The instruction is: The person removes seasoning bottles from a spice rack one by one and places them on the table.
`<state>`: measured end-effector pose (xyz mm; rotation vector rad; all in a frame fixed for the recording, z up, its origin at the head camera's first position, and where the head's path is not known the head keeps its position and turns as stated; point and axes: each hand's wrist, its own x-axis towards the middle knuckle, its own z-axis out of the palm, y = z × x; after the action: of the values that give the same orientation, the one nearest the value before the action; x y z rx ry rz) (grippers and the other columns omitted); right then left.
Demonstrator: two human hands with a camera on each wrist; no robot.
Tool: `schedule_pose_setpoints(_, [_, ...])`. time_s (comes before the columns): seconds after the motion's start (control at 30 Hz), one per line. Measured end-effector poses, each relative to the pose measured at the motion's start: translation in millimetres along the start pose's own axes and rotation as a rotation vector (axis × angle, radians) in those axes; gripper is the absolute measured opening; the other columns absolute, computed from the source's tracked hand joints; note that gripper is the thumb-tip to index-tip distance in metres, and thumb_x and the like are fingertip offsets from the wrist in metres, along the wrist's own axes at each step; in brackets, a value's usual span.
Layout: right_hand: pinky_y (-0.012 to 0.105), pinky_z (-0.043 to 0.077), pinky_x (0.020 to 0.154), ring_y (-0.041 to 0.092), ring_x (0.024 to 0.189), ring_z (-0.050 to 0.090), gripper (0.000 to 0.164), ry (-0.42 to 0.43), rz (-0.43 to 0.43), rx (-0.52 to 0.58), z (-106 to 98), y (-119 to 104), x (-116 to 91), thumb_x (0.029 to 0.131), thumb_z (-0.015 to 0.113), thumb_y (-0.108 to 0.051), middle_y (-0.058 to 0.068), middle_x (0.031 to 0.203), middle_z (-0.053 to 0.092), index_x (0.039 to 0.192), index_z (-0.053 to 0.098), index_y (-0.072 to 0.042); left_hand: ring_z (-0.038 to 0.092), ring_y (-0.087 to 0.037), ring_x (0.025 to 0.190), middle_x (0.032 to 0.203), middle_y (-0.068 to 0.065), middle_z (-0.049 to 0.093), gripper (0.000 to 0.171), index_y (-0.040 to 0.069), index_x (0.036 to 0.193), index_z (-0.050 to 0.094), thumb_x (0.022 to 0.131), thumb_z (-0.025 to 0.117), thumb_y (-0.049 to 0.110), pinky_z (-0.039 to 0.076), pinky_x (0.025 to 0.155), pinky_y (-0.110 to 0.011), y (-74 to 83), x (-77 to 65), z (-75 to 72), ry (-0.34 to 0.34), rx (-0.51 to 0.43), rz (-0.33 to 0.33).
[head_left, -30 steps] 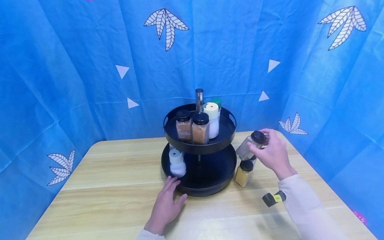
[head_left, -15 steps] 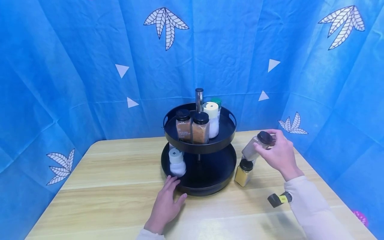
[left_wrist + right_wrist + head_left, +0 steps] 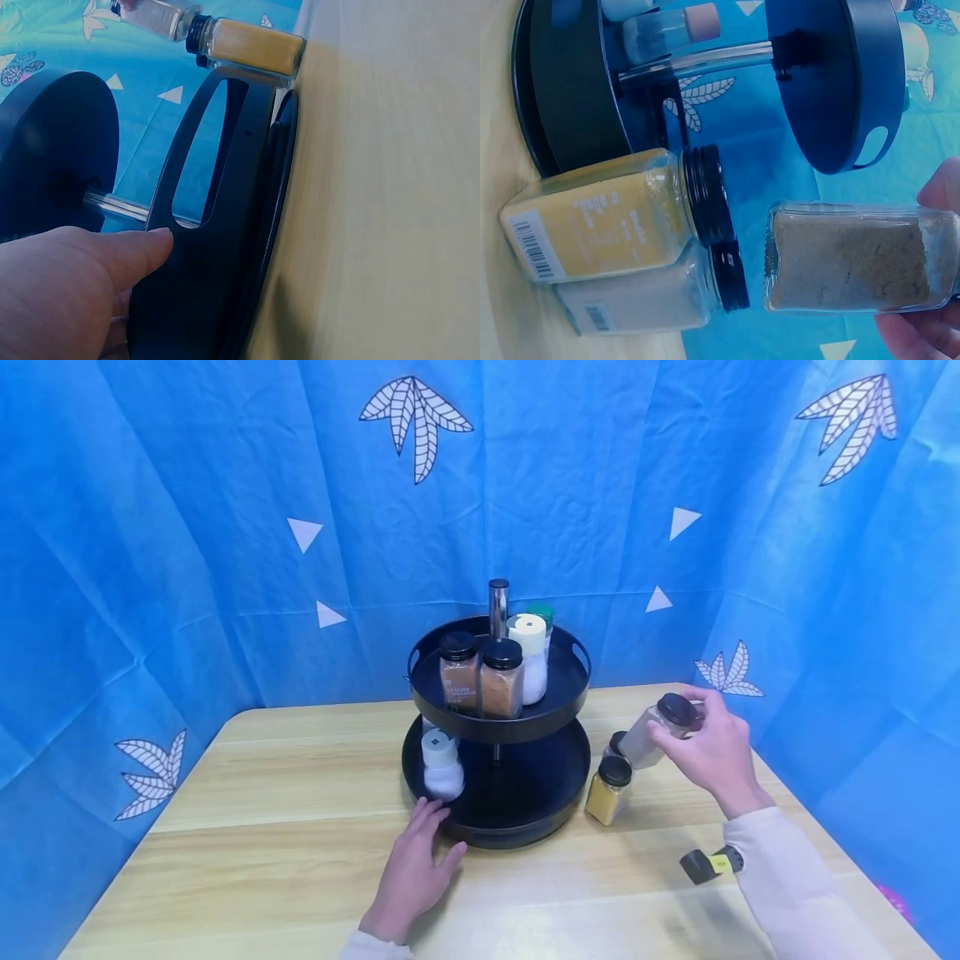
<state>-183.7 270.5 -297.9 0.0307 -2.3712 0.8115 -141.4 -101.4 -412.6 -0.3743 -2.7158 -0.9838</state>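
Note:
My right hand [image 3: 708, 743] pinches a clear spice jar [image 3: 647, 741] by its black-lidded end, over the table right of the rack. The jar tilts, its base toward the rack; grey-brown powder shows inside [image 3: 855, 259]. Below it a yellow spice jar [image 3: 606, 800] stands on the table, with a pale-powder jar [image 3: 641, 296] close behind. My left hand [image 3: 411, 881] rests its relaxed fingers at the front-left rim of the black two-tier rack's lower tray [image 3: 510, 837]. A white-capped shaker [image 3: 442, 768] stands inside that tray near the fingertips.
On the upper tray [image 3: 555, 724] stand two black-lidded brown spice jars [image 3: 501, 689], a white-capped bottle [image 3: 534, 668] and a green-capped one [image 3: 542, 612]. A metal post [image 3: 498, 610] rises through it. Blue cloth [image 3: 225, 527] surrounds the wooden table [image 3: 300, 777].
My right hand has drawn the held jar rightward and slightly down, away from the rack. The pale-powder jar's black lid now shows behind the yellow jar. My left hand stays in place.

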Motion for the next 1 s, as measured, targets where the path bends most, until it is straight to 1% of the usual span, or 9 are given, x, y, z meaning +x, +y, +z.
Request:
schedule_pose_setpoints(0.17, [0.042,0.047,0.06,0.039,0.076,0.066,0.057,0.01,0.005,-0.012,-0.7,4.0,-2.4,0.075,0.076,-0.023,0.029,0.093,0.068,0.118,0.049,0.003,0.031,-0.037,0.136,0.14,-0.02,0.047,0.053,-0.002,0.125,0.055,0.082,0.072,0.024,0.033,0.107,-0.057,-1.1,-0.3,0.2,0.004,-0.003,0.005])
schedule_pose_setpoints(0.4, [0.045,0.046,0.062,0.04,0.077,0.065,0.056,0.009,0.02,-0.033,-1.5,8.3,-5.6,0.075,0.076,-0.024,0.031,0.093,0.068,0.117,0.049,0.003,0.029,-0.035,0.137,0.142,-0.018,0.046,0.054,-0.001,0.126,0.054,0.083,0.071,0.026,0.032,0.109,-0.055,-1.9,-0.3,0.1,-0.009,-0.005,-0.012])
schedule_pose_setpoints(0.67, [0.045,0.05,0.06,0.04,0.075,0.065,0.057,-0.011,0.018,-0.034,-1.5,13.8,-10.4,0.076,0.075,-0.023,0.031,0.093,0.066,0.118,0.048,0.004,0.03,-0.037,0.136,0.141,-0.019,0.047,0.053,-0.001,0.126,0.054,0.083,0.071,0.025,0.033,0.108,-0.056,-3.3,0.9,2.1,-0.002,0.004,0.003])
schedule_pose_setpoints(1.0, [0.052,0.051,0.064,0.041,0.08,0.064,0.056,-0.042,0.038,-0.027,1.0,20.4,-15.9,0.074,0.076,-0.022,0.032,0.097,0.065,0.116,0.049,0.004,0.03,-0.037,0.136,0.141,-0.019,0.047,0.052,-0.002,0.126,0.054,0.084,0.071,0.025,0.033,0.108,-0.056,-2.8,1.5,1.3,-0.006,0.0,0.012])
